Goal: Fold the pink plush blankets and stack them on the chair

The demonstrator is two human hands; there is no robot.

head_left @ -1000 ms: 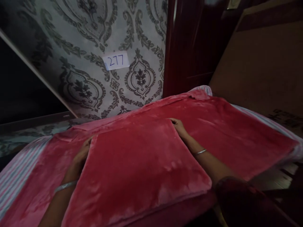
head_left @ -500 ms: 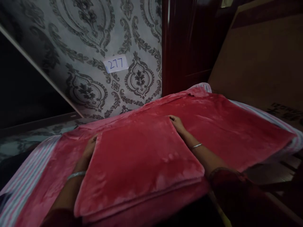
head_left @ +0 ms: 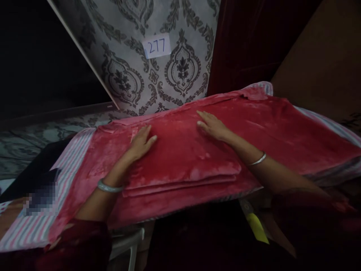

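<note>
A folded red plush cloth (head_left: pixel 180 158) lies in layers, its thick folded edge toward me. My left hand (head_left: pixel 141 143) rests on its left part, palm down with thumb and fingers apart. Over on the right part, my right hand (head_left: pixel 213 127) lies flat with its fingers stretched out. Neither hand grips anything. Beneath the folded piece spreads a larger red plush cover (head_left: pixel 287 139) of similar look. Striped pink, grey and white fabric (head_left: pixel 76 158) shows at its left and right ends.
Behind stands a patterned wall (head_left: pixel 158 82) with a paper label (head_left: pixel 156 46) reading 277. A brown board (head_left: pixel 318 56) leans at right, a dark panel (head_left: pixel 42 56) at left. Another person's hand (head_left: pixel 11 216) is near a blurred dark object at far left. A pale chair frame (head_left: pixel 131 244) stands below.
Both hands have let go of the folded cloth's far corners and now lie flat on top. The cloth has come down farther from me, and the camera view has shifted.
</note>
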